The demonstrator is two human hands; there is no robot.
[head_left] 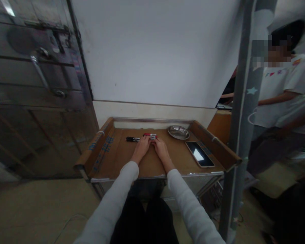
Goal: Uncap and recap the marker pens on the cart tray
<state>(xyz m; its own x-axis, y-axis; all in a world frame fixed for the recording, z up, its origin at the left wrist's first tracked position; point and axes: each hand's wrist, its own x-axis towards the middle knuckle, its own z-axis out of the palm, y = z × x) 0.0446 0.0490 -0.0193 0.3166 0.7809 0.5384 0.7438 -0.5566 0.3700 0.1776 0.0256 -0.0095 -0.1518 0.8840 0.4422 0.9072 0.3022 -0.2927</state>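
Both hands meet at the middle of a brown cardboard-lined trolley top [124, 161]. My left hand [142, 145] and my right hand [160, 146] have their fingers bent inward, fingertips close together at a red pen [154, 137]. A second red pen [147, 134] lies just beyond it, almost parallel. To the left, black pens [132, 139] lie side by side, their right ends next to my left hand. The fingers partly cover the pens, and their exact hold is small and hard to see.
A round steel dish [178, 132] stands at the back right, with a smartphone [199, 154] in front of it. Cardboard flaps [213, 144] edge the trolley's sides. A metal door [35, 101] is left, a grey post [240, 118] right; behind it stands a person [274, 91].
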